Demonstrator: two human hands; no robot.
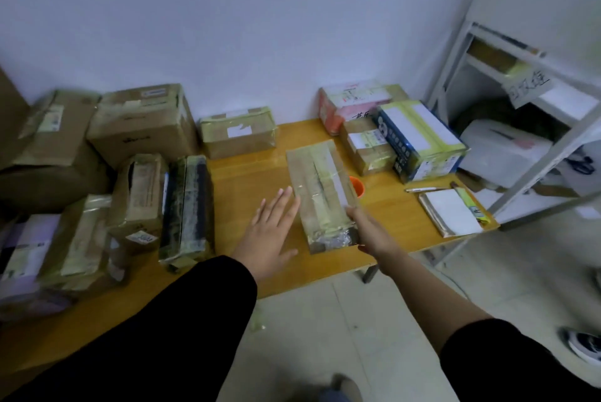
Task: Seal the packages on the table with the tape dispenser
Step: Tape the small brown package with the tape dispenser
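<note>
my right hand gripped the taped package by its right side near the table's front edge, left hand was flat and open just beside it

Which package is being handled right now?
The long brown package in the middle: right hand grips its near right edge, left hand open beside it. No other is touched.

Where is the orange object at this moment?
Head view, right of centre: the orange object peeks out from behind the long taped package the right hand holds.
</note>
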